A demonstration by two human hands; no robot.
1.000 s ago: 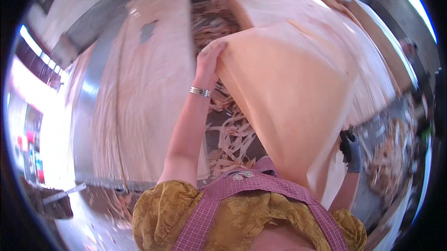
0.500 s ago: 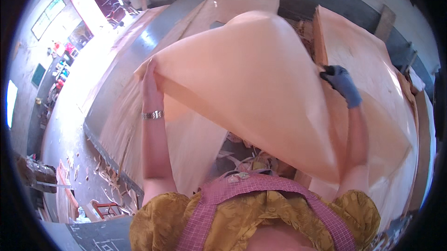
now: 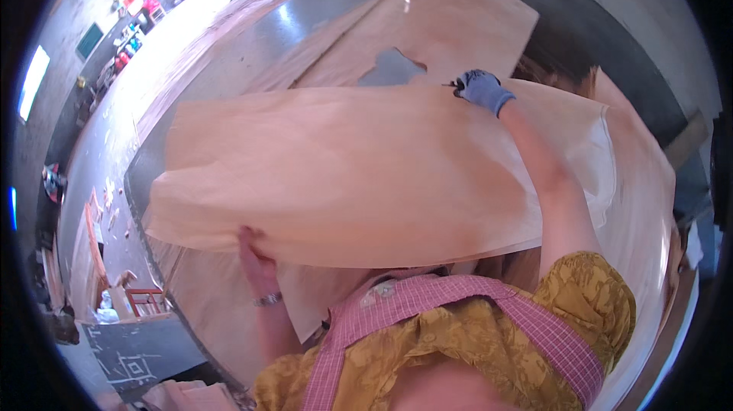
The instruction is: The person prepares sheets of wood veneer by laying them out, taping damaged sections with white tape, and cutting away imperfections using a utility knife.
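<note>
A broad, thin sheet of pale wood veneer (image 3: 343, 159) lies across the middle, slightly wavy, over other sheets. My left hand (image 3: 258, 254), bare and with a metal watch at the wrist, pinches its near edge toward the left. My right hand (image 3: 482, 92), in a blue-grey glove with dark fingertips, is closed at the sheet's far edge. A thin dark tip pokes out from its fingers, too small to name. Beyond the far edge lies another veneer sheet (image 3: 466, 18) with a ragged hole showing grey beneath.
More veneer (image 3: 641, 182) is stacked at the right, along a dark wall band. A grey metal surface (image 3: 259, 48) shows at the far left. Wood scraps and a small red-brown frame (image 3: 146, 302) are at the lower left. Colourful items stand along the left wall.
The veneer sheet, raised and bulging before, has come down nearly flat. My left hand has lowered toward me with its edge. My right hand has moved left to the far edge.
</note>
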